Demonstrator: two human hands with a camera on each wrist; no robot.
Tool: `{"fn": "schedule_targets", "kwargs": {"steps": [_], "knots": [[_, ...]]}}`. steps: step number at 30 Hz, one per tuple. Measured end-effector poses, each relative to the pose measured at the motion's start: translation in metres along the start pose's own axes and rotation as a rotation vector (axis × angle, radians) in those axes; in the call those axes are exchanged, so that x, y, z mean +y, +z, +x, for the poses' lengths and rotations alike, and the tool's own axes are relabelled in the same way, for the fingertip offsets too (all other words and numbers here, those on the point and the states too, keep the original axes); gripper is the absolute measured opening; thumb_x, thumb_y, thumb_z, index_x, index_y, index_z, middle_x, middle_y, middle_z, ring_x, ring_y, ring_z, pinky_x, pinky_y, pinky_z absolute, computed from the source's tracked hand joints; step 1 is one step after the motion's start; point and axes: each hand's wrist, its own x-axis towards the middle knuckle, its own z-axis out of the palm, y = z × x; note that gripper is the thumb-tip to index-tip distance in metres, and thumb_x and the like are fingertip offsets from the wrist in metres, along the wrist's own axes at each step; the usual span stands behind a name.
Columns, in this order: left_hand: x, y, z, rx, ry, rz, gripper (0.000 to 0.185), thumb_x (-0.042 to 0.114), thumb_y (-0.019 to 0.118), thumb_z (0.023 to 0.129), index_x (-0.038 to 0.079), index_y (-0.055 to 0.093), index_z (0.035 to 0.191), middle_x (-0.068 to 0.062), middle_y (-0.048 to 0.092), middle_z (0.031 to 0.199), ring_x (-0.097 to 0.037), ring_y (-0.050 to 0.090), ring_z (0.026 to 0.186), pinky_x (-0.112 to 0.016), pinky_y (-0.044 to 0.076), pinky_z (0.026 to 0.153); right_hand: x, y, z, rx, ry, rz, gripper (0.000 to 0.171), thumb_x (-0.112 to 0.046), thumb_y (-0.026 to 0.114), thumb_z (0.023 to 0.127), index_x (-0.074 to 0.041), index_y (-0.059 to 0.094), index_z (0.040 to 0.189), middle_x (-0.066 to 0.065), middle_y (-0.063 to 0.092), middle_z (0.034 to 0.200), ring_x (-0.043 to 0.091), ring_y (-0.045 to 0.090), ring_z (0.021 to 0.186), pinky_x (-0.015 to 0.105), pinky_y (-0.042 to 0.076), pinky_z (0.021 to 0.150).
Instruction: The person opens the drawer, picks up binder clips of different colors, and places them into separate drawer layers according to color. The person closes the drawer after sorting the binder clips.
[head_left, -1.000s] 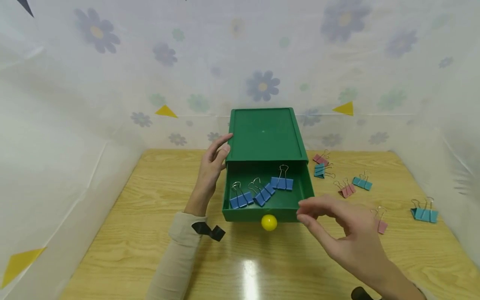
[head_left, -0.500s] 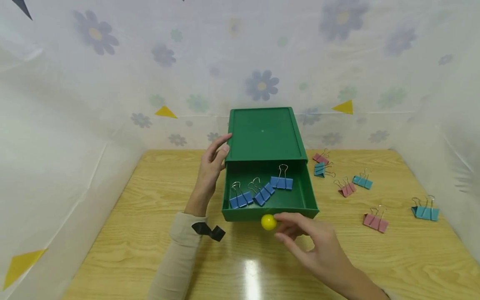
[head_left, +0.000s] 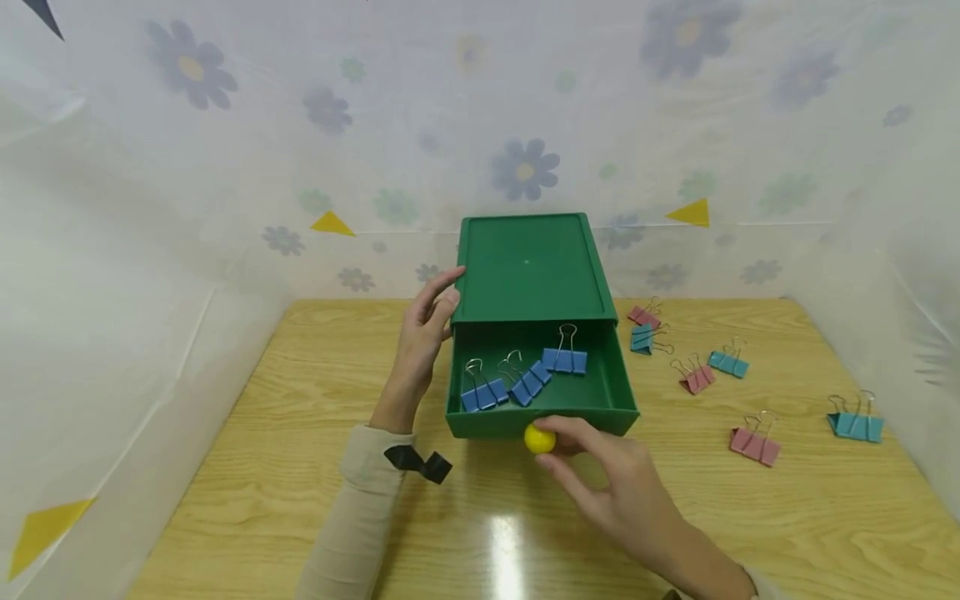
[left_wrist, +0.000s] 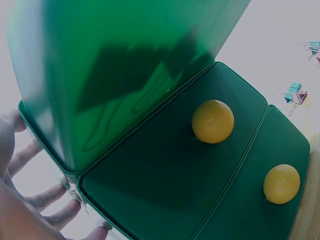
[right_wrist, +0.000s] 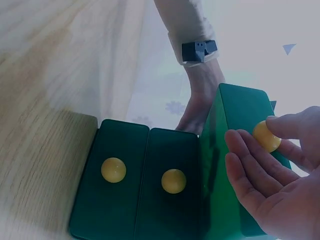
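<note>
Right hand (head_left: 611, 487) pinches yellow knob (head_left: 538, 438) of open green drawer (head_left: 600, 400), light, stiff plastic w/ 3 clips; left hand (head_left: 420, 346), fingers straight, steadies cabinet (head_left: 528, 267).

Flowered white sheeting (head_left: 225, 167) behind wooden table (head_left: 300, 467)

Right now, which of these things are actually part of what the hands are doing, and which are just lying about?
In use:
green drawer box, steadied by left hand
open drawer
yellow knob, touched by right hand
blue clips inside the drawer

Lying about:
pink clips
teal clips
table
</note>
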Motion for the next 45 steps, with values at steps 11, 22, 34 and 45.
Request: {"fn": "schedule_targets", "kwargs": {"steps": [11,22,34,45], "knots": [[-0.001,-0.002,-0.001,0.0,-0.006,-0.007,0.042,0.036,0.055,0.106,0.025,0.058,0.147,0.009,0.043,0.157,-0.021,0.051,0.134,-0.063,0.043,0.102,0.016,0.0,0.024,0.014,0.035,-0.043,0.041,-0.003,0.075,0.093,-0.018,0.066,0.13,-0.006,0.074,0.113,0.008,0.072,0.095,0.026,0.058,0.083],[-0.001,-0.002,0.0,-0.023,0.019,0.0,0.043,0.034,0.054,0.107,0.025,0.057,0.149,0.009,0.042,0.158,-0.021,0.048,0.138,-0.063,0.043,0.102,0.039,-0.002,0.05,0.035,0.044,-0.043,0.039,-0.004,0.071,0.097,-0.016,0.064,0.134,-0.002,0.075,0.11,0.011,0.072,0.095,0.025,0.058,0.072],[-0.002,-0.002,0.0,-0.024,0.032,-0.025,0.043,0.032,0.053,0.107,0.022,0.056,0.149,0.009,0.043,0.157,-0.019,0.05,0.136,-0.059,0.046,0.102,0.054,-0.003,0.068,0.024,0.078,-0.048,0.036,-0.01,0.069,0.099,-0.017,0.064,0.134,-0.004,0.074,0.109,0.009,0.071,0.094,0.033,0.059,0.083],[-0.002,-0.002,-0.001,-0.019,0.024,-0.02,0.043,0.032,0.053,0.107,0.022,0.056,0.149,0.01,0.043,0.157,-0.019,0.049,0.138,-0.061,0.044,0.102,0.057,-0.004,0.072,0.017,0.09,-0.042,0.033,-0.012,0.069,0.1,-0.018,0.064,0.132,-0.005,0.073,0.107,0.007,0.07,0.091,0.031,0.058,0.08]]}}
